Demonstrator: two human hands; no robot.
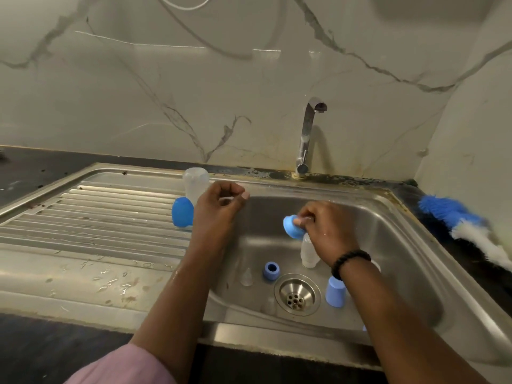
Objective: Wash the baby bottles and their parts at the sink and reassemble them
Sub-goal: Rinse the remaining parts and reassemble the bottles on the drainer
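Observation:
My right hand (325,227) grips a blue screw collar (291,225) at the top of a small clear bottle (309,252) that stands tilted in the sink basin (393,245). Raised over the basin's left rim, my left hand (219,207) has its fingers curled and pinches a small clear part (226,200), hard to make out. A second clear bottle (195,182) and a blue dome cap (182,214) stand on the drainboard (91,217). On the basin floor lie a blue collar (271,270), a clear teat (246,277) and a blue cap (334,292).
The chrome tap (307,134) rises behind the basin with no water running. The drain strainer (297,294) sits at the middle of the basin floor. A blue and white bottle brush (468,225) lies on the dark counter at the right. A marble wall closes off the back.

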